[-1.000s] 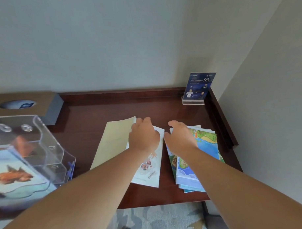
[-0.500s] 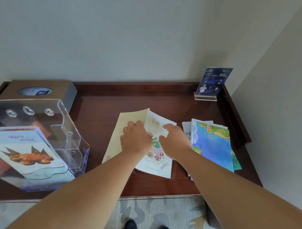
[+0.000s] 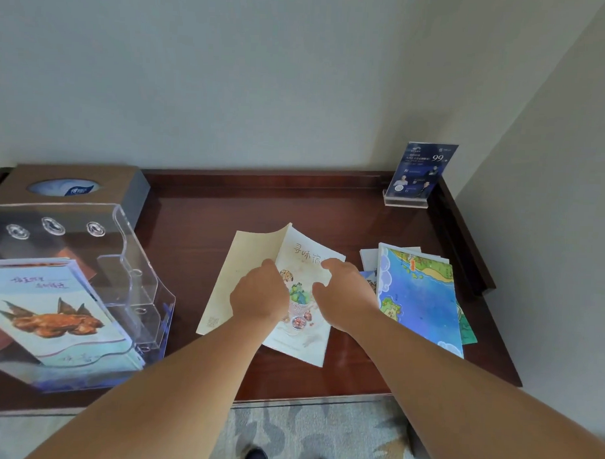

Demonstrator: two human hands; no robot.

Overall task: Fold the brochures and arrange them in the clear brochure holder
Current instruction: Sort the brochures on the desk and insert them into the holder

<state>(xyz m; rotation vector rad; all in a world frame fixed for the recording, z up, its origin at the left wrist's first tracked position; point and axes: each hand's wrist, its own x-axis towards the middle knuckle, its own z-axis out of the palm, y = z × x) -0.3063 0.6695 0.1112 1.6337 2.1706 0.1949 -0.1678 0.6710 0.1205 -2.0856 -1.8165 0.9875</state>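
A cream brochure [image 3: 248, 258] lies half folded in the middle of the wooden table [image 3: 329, 213], its illustrated panel lifted over the plain one. My left hand [image 3: 259, 294] presses on its fold line, fingers curled. My right hand [image 3: 343, 294] rests on the illustrated panel, fingers spread. To the right lies a stack of blue map brochures [image 3: 417, 295]. The clear brochure holder [image 3: 121, 267] stands at the left with a fish-picture brochure [image 3: 48, 309] in its front pocket.
A brown tissue box [image 3: 76, 187] sits behind the holder. A small blue sign in an acrylic stand [image 3: 419, 175] is at the back right corner. Raised rails edge the table's back and right side. Patterned carpet and my shoes show below.
My right hand left the map stack and came onto the cream brochure. The illustrated panel has been swung further over. My view shifted down and left, showing more of the holder.
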